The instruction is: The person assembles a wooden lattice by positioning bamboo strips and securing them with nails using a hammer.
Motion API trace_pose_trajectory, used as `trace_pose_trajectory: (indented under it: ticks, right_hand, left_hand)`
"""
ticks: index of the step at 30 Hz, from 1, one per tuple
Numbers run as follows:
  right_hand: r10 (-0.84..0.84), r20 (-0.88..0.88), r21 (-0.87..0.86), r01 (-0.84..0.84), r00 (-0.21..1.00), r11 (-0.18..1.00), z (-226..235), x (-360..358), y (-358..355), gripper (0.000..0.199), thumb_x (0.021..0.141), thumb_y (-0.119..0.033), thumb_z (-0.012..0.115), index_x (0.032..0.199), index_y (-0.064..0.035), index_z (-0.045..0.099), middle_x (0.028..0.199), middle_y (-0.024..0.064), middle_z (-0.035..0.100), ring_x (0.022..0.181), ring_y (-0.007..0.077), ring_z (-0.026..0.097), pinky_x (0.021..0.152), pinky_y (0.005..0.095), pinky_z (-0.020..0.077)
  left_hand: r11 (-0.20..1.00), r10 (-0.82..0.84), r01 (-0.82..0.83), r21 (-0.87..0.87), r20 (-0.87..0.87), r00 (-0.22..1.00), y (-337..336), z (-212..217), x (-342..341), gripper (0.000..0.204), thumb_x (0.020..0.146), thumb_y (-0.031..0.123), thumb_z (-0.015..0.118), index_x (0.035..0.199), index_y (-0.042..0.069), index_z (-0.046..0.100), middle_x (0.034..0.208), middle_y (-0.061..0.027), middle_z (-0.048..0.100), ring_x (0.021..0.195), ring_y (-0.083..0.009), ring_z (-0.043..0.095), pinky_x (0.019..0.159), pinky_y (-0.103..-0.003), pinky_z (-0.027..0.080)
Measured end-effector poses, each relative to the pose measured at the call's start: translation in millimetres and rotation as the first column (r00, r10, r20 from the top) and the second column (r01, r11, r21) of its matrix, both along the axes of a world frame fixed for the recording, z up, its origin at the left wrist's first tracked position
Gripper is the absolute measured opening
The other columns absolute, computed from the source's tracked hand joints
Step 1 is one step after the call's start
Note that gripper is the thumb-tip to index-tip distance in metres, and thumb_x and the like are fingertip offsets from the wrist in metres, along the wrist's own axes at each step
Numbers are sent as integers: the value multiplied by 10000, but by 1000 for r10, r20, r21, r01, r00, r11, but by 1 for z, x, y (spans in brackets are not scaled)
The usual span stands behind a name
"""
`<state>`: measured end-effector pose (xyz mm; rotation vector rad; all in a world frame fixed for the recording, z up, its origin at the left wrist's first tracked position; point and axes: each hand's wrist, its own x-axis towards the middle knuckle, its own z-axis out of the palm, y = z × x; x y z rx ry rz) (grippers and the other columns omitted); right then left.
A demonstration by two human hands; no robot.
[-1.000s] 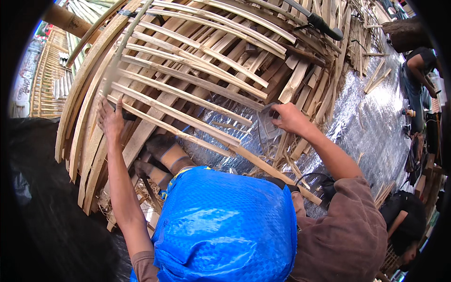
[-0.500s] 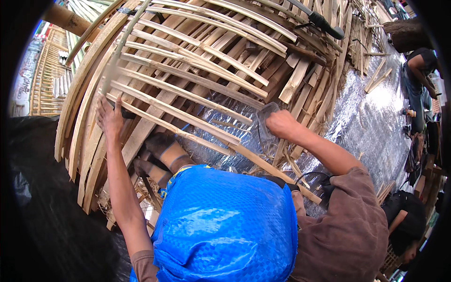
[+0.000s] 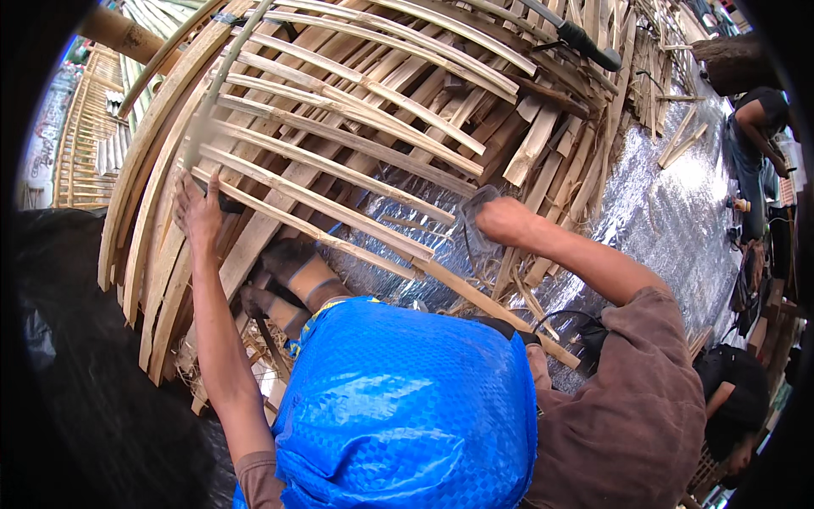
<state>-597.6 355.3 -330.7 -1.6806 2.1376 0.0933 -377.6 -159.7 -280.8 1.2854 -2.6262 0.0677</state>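
Note:
My left hand point(image 3: 199, 210) is at the near end of a long, thin greenish bamboo strip point(image 3: 214, 93), fingers against it and thumb at its side. This strip crosses the left ends of several pale split-bamboo slats point(image 3: 339, 174), spaced side by side like a rack. Beyond the slats' right ends, my right hand point(image 3: 507, 222) is closed in a fist on a grey, see-through thing point(image 3: 480, 208), too blurred to name. Between my arms bulges a blue woven plastic sheet point(image 3: 407, 399). A dark object point(image 3: 229, 204) peeks out beside my left thumb.
Stacked split wood point(image 3: 475, 110) lies under and beyond the slats. A black-handled tool point(image 3: 589, 47) rests on top. Curved planks point(image 3: 140, 246) stand at left, beside black sheeting point(image 3: 76, 339). Silvery foil sheeting point(image 3: 661, 204) covers the ground at right, where other people point(image 3: 755, 144) are.
My right fist has shifted slightly left, and its forearm and elbow have moved a little outward. My left hand and the slats stay in place.

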Motion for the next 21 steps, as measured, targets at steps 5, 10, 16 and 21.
trace_pose_trajectory:
  ticks: [5,10,16,21]
  right_hand:
    - [50,23,-17,-50,998,999,4,-2,1,116,726,-108,624,693,-12,679,734,189,683,724,369,692,656,452,572]
    - [24,20,-50,-23,1000,998,6,0,1,106,712,-97,626,684,-9,678,725,191,680,722,366,693,640,445,569]
    - [29,-3,-55,-29,1000,998,2,-2,-2,85,668,-83,645,664,-3,671,680,202,662,668,375,682,594,453,561]
    - [22,0,-33,-22,1000,999,5,-2,-4,88,645,-84,655,672,-2,674,699,201,669,683,377,685,610,453,565]
  left_hand:
    - [1000,-7,7,-5,-19,1000,0,0,1,885,921,750,310,1567,158,189,1613,-147,196,1471,-408,172,1181,-557,102]
    - [1000,6,-6,-9,0,1000,0,-1,2,872,928,738,319,1566,157,194,1612,-148,199,1473,-403,171,1182,-553,106]
    - [1000,1,-1,-20,6,1000,3,2,1,867,934,726,325,1566,147,192,1613,-148,196,1474,-400,169,1182,-552,105]
    - [1000,-6,6,-20,5,1000,6,3,0,867,939,722,319,1567,138,186,1613,-147,194,1475,-398,164,1186,-543,103]
